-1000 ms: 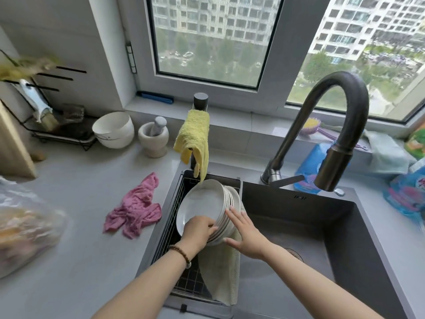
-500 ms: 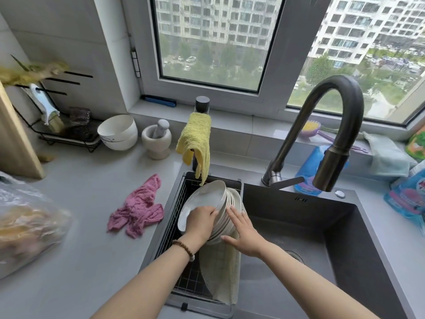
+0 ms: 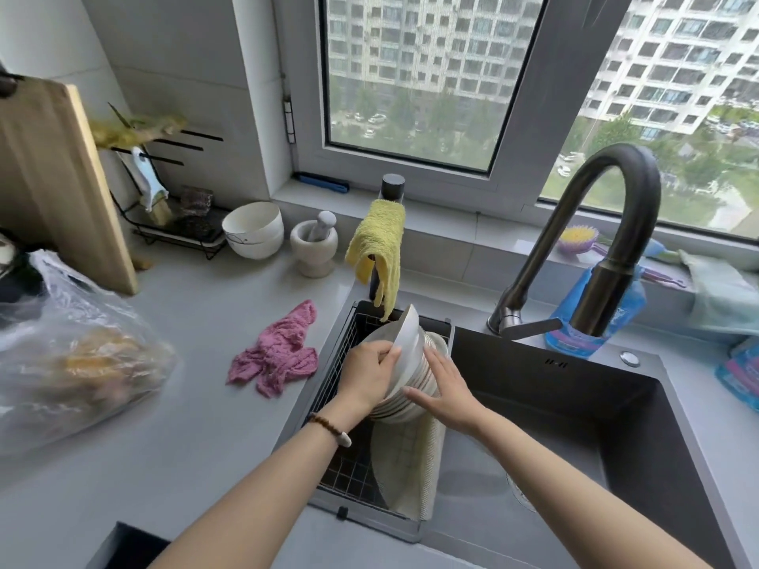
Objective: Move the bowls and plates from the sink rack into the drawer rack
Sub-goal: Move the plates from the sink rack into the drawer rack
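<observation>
The stack of white bowls and plates (image 3: 404,373) sits tilted on edge in the sink rack (image 3: 349,466), the left hand (image 3: 369,373) pinching the rim of the front plate while the right hand (image 3: 441,390) lies spread and flat against the stack's far side. If that front plate comes away alone, I'd worry the rest could slide off the open palm and clatter into the dark sink basin (image 3: 575,425) just beside the rack, or knock the faucet (image 3: 591,248) on the way up.

Your single head camera: looks forward and down, close over sink (image 3: 575,425) and surface (image 3: 197,404), facing window (image 3: 410,76).
</observation>
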`<state>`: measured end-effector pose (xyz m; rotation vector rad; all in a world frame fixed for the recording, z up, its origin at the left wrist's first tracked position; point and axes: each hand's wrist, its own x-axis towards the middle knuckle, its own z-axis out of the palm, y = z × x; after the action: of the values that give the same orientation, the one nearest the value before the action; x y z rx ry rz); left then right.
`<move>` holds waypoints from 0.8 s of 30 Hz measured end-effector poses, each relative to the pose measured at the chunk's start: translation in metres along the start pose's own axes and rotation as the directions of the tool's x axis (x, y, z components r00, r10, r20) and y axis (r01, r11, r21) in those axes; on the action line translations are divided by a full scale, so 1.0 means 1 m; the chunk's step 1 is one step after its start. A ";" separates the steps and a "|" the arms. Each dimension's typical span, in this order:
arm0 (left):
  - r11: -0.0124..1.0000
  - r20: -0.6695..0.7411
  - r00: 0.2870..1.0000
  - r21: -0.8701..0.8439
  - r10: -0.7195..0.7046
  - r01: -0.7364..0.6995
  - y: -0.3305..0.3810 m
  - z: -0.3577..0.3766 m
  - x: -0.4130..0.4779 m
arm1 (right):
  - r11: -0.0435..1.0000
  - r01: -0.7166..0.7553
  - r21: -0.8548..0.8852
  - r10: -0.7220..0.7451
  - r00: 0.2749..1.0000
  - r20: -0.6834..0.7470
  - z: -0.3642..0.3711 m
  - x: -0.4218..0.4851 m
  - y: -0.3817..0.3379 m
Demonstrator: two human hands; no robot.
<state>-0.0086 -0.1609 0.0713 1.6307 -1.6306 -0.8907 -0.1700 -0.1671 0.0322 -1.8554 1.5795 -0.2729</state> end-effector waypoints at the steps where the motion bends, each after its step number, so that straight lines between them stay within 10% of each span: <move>1: 1.000 -0.016 1.000 -0.027 -0.008 0.008 0.002 -0.004 -0.006 | 0.997 0.033 0.065 -0.033 0.999 -0.009 -0.004 -0.006 -0.009; 13: 0.863 -0.183 0.968 -0.501 -0.174 0.061 0.036 -0.063 -0.218 | 0.790 0.186 0.584 -0.337 0.928 0.159 0.038 -0.167 -0.091; 24: 0.710 -0.412 0.763 -0.699 -0.497 0.085 0.011 -0.101 -0.534 | 0.766 0.268 0.584 -0.608 0.597 0.523 0.170 -0.375 -0.172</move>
<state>0.0739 0.3719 0.1444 1.4605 -0.5157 -0.8653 -0.0297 0.2502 0.1071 -1.6564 0.4392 -0.1174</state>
